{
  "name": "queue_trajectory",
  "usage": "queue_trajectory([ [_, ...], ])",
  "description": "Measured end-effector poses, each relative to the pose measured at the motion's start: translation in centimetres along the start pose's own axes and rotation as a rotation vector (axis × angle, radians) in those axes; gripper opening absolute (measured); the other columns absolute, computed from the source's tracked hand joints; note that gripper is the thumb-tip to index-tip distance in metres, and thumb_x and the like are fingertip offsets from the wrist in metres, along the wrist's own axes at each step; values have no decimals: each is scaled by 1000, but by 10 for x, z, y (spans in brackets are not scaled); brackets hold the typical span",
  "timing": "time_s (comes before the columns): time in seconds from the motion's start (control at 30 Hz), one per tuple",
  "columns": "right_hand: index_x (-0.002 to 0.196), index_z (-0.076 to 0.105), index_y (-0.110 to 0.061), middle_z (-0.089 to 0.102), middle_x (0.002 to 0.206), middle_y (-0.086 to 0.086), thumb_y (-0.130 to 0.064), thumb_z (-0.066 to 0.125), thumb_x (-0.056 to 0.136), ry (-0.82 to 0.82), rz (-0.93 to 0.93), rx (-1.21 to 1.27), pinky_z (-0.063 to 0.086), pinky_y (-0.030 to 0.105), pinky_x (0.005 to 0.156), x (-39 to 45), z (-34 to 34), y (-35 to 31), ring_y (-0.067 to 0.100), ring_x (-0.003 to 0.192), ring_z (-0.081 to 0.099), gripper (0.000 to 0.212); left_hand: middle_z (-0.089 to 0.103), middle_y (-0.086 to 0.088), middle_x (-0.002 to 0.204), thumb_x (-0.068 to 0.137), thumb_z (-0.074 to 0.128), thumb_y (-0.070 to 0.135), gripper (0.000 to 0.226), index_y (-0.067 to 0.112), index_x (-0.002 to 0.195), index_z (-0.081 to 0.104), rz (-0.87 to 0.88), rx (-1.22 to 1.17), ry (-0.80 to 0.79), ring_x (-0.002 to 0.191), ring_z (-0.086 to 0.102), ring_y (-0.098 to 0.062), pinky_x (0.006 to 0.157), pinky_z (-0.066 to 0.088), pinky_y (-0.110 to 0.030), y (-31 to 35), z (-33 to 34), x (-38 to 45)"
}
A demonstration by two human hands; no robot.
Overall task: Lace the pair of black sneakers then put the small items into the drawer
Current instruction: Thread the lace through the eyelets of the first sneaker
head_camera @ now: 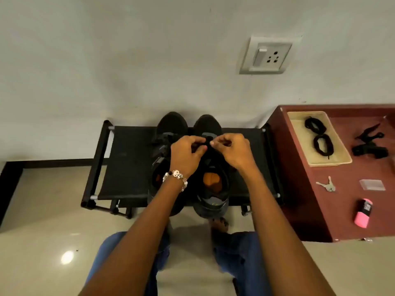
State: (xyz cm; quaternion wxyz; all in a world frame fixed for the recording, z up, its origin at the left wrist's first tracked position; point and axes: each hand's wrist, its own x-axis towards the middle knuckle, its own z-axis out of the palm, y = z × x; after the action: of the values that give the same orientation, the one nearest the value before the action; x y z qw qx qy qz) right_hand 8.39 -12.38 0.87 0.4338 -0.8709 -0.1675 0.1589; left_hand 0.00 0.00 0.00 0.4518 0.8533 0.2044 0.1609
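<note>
Two black sneakers stand side by side on a black shoe rack (124, 163), toes toward the wall: the left sneaker (171, 124) and the right sneaker (211, 189), which shows an orange insole. My left hand (187, 153) and my right hand (233, 149) meet over the right sneaker's tongue, each pinching a black lace there. A bead bracelet sits on my left wrist. On the maroon cabinet (299, 189) to the right lie keys (327, 184), a clear plastic piece (373, 184) and a pink item (363, 212).
A cream tray (299, 146) on the cabinet holds coiled black laces (319, 135). A black clip-like object (369, 144) lies beside the tray. A wall socket (267, 55) is above. My jeans-clad knees and one foot are below the rack on the tiled floor.
</note>
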Motion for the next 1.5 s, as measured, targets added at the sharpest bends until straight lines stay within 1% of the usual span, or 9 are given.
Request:
queue_trajectory([
  [0.27, 103, 76, -18, 71, 91, -6, -34, 78, 80, -164, -72, -109, 49, 11, 72, -7, -9, 5, 3, 84, 64, 28, 70, -6, 109, 87, 67, 5, 23, 10, 109, 72, -4, 17, -62, 102, 65, -14, 90, 46, -16, -11, 8, 9],
  [0.53, 86, 77, -15, 74, 85, -3, -17, 74, 86, -19, -31, -2, 55, 23, 80, -12, 0, 1, 6, 83, 67, 3, 69, -5, 114, 86, 67, 1, 28, 11, 112, 71, -42, -14, -158, 106, 64, -14, 91, 46, -14, -9, 1, 7],
  [0.67, 96, 76, -15, 70, 89, -4, -21, 75, 85, -124, -135, -177, 43, 1, 68, -9, -4, -3, 0, 75, 60, 13, 65, -6, 119, 83, 71, 4, 29, 11, 111, 72, 72, 111, -239, 111, 60, -15, 95, 41, -15, -9, -3, 11],
  [0.9, 87, 77, -17, 72, 83, -4, -25, 81, 78, -148, -56, -154, 51, 13, 70, -1, -6, -3, 4, 79, 65, 13, 65, -3, 108, 88, 65, 18, 12, 15, 95, 73, 172, 403, -271, 103, 60, -25, 91, 47, -48, -14, -4, 21],
  [1.03, 88, 74, -21, 67, 73, -6, -20, 82, 77, -256, 19, 17, 48, 20, 67, -2, -14, 1, 2, 68, 61, 13, 61, 15, 85, 94, 56, 23, 6, 27, 94, 61, 119, 416, -178, 95, 58, -13, 100, 32, -44, -7, -8, 23],
  [1.13, 81, 73, -22, 66, 69, -4, -15, 82, 76, -257, 53, 94, 48, 21, 66, -2, -16, 4, 3, 63, 59, 12, 63, 15, 75, 92, 58, 23, 7, 29, 91, 60, 124, 193, -123, 87, 63, -12, 97, 40, -50, -6, -4, 22],
  [1.33, 76, 72, -4, 71, 69, 5, -1, 73, 81, -189, 242, 522, 56, 26, 70, -6, -12, 7, 15, 70, 69, 7, 64, 4, 95, 82, 73, 24, 11, 20, 92, 71, 117, 114, 194, 90, 58, -15, 84, 49, -39, -6, -5, 18],
  [1.43, 74, 71, -2, 71, 66, 8, -1, 66, 88, -186, 298, 615, 54, 23, 60, -6, -13, 7, 15, 63, 68, 15, 67, 7, 79, 79, 77, 25, 9, 21, 85, 72, 43, 14, -68, 64, 57, 4, 66, 49, -14, 2, -8, 9],
  [1.5, 72, 71, -4, 70, 67, 9, -2, 64, 89, -180, 319, 630, 55, 26, 62, -5, -13, 8, 18, 64, 67, 19, 66, 9, 78, 73, 82, 28, 22, 21, 92, 72, -50, 18, -241, 60, 56, 2, 63, 51, -17, 3, -3, 1],
])
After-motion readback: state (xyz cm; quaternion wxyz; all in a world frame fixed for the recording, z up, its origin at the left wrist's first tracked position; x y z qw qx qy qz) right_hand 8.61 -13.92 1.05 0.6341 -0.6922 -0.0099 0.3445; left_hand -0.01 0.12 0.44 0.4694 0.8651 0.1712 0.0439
